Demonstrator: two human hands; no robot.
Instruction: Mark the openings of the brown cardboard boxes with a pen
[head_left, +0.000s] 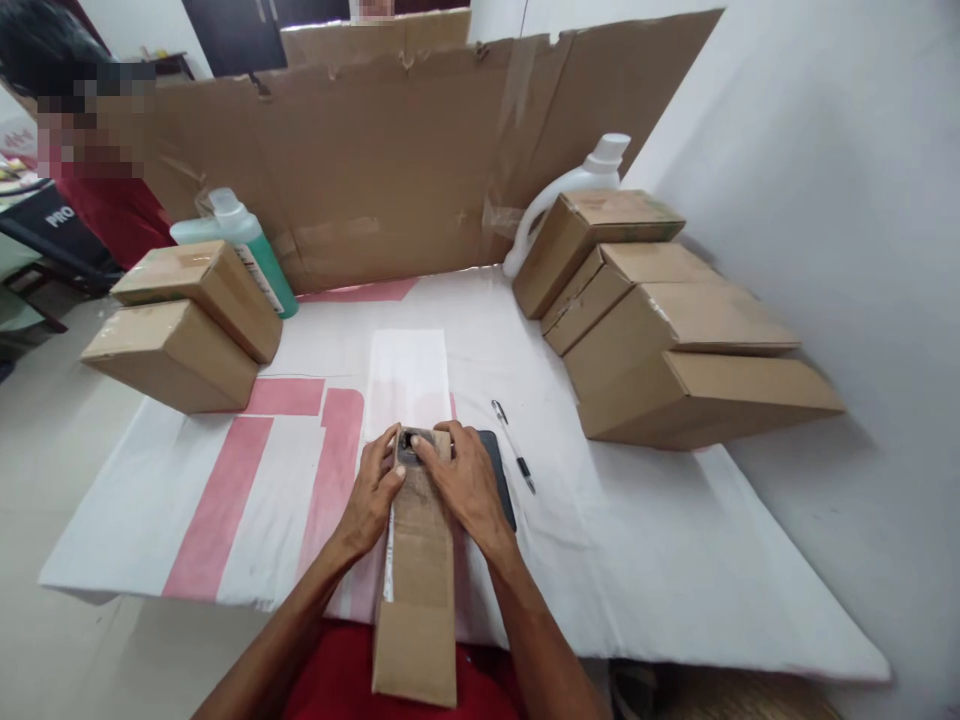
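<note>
A long narrow cardboard box [420, 580] lies lengthwise on the table in front of me, its near end hanging over the table edge. My left hand [373, 492] grips its far end from the left. My right hand [466, 482] grips the same end from the right, fingers on top. Between the fingertips a small dark object [411, 442] sits at the box's far opening; what it is I cannot tell. A white sheet of paper [409, 375] lies just beyond the box. A black flat item [504, 470] lies under my right hand.
A pen [514, 445] lies right of my hands. Cardboard boxes are stacked at the right [675, 340] and left [187, 320]. A green bottle [251, 250] and white jug [577, 180] stand before an upright cardboard sheet [390, 150]. Another person sits far left.
</note>
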